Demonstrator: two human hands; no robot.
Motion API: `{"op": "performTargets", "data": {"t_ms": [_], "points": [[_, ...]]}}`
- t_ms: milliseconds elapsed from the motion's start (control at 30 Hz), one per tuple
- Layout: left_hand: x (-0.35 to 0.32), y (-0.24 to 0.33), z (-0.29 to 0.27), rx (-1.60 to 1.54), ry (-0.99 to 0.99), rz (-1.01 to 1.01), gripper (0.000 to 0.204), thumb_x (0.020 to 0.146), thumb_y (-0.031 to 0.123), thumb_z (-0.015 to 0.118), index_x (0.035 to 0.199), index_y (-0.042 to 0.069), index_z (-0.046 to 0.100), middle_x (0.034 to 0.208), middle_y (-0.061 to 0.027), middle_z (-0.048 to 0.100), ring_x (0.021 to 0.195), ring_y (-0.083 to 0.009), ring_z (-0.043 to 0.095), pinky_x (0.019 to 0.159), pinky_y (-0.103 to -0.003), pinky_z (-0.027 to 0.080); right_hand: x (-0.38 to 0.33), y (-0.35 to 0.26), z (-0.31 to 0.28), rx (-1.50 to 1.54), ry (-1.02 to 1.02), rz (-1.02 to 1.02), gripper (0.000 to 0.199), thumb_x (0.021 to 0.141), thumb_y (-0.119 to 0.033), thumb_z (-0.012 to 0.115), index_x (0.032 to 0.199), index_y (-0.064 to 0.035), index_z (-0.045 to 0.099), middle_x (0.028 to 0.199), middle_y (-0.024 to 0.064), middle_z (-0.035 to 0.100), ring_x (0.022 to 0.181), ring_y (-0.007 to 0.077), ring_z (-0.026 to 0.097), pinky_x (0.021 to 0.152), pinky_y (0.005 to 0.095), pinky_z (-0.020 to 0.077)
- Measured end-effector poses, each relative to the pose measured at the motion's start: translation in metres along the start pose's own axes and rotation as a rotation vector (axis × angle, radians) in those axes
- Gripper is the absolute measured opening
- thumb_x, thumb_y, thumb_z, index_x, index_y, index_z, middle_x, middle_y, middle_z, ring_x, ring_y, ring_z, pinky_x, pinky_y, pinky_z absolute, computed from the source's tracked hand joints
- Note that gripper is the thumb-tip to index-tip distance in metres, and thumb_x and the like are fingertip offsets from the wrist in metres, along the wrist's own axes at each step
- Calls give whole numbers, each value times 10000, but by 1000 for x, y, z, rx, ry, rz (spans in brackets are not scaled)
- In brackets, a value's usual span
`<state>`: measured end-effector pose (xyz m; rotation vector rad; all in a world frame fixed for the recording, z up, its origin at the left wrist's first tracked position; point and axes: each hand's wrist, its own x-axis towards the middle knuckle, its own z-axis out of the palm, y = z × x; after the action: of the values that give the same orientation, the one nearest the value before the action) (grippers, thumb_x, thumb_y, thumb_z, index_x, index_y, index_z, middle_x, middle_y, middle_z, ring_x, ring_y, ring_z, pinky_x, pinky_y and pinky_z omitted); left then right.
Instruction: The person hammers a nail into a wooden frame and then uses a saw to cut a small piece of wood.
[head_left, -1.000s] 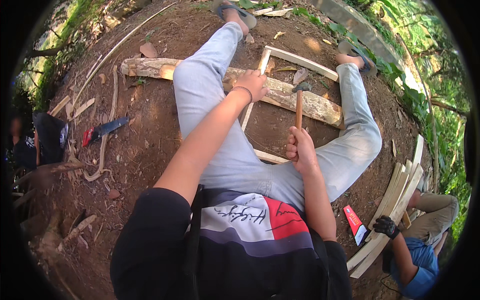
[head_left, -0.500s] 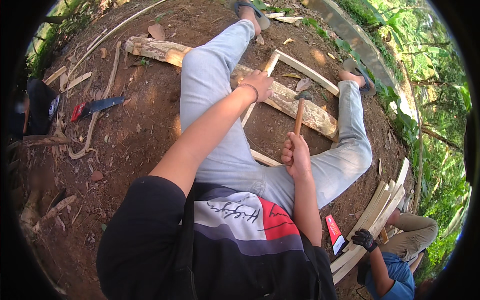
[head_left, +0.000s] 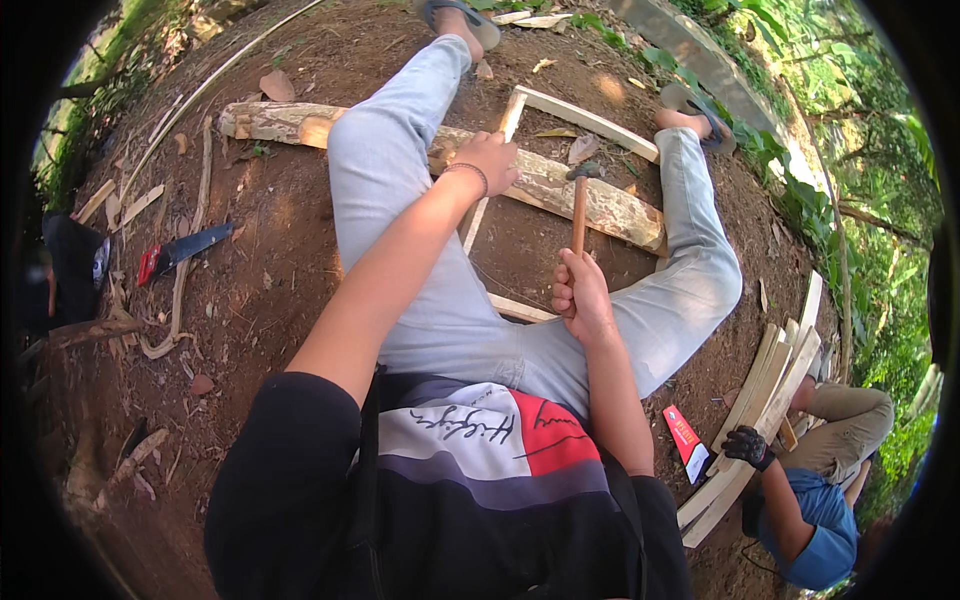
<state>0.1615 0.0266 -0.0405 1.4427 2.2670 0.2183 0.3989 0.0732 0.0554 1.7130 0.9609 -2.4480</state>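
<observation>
I sit on bare earth with my legs spread around a pale wooden frame [head_left: 585, 118] that lies across a rough log [head_left: 600, 205]. My left hand [head_left: 487, 162] rests closed on the frame's left slat where it crosses the log. My right hand [head_left: 580, 295] grips the wooden handle of a hammer [head_left: 579, 195], held upright. Its metal head hangs just above the log, to the right of my left hand.
A red-handled saw [head_left: 180, 250] lies on the dirt at left. A stack of wooden slats [head_left: 765, 410] sits at right, where another person in a blue shirt and black glove [head_left: 748, 445] crouches. Wood scraps litter the left side. A red box [head_left: 685, 440] lies near the slats.
The view has shifted slightly, and the hammer head has come a little nearer the log. Both hands keep their grips.
</observation>
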Motion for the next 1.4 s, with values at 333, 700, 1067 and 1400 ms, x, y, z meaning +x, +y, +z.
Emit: {"op": "performTargets", "data": {"t_ms": [333, 700, 1067, 1400], "points": [[4, 2, 1, 43, -14, -6, 424, 863, 395, 576, 1158, 91, 586, 1167, -134, 560, 1143, -318, 496, 951, -438, 424, 4, 3, -4, -33, -10, -9, 158, 945, -242, 496, 928, -131, 385, 708, -26, 409, 491, 37, 368, 383, 198, 311], [6, 0, 0, 9, 17, 28, 396, 856, 369, 600, 1124, 77, 590, 1118, -149, 581, 1067, -349, 529, 920, -437, 439, 5, 2, -5, -90, 10, 7, 169, 943, -256, 496, 976, -113, 412, 737, -26, 412, 505, 42, 368, 399, 215, 326], [5, 2, -2, 33, 6, 21, 409, 859, 376, 595, 1144, 82, 592, 1151, -128, 579, 1104, -327, 521, 951, -425, 423, 1, -1, -3, -95, 11, -12, 169, 943, -254, 490, 977, -105, 418, 734, -22, 418, 503, 46, 372, 397, 217, 321], [7, -2, 2, 22, 29, 50, 418, 859, 363, 595, 1158, 71, 591, 1169, -135, 579, 1099, -331, 523, 958, -420, 417, 1, -1, -3, -76, 14, -9, 152, 941, -248, 511, 981, -127, 427, 727, -32, 423, 501, 27, 371, 378, 185, 299]]}}
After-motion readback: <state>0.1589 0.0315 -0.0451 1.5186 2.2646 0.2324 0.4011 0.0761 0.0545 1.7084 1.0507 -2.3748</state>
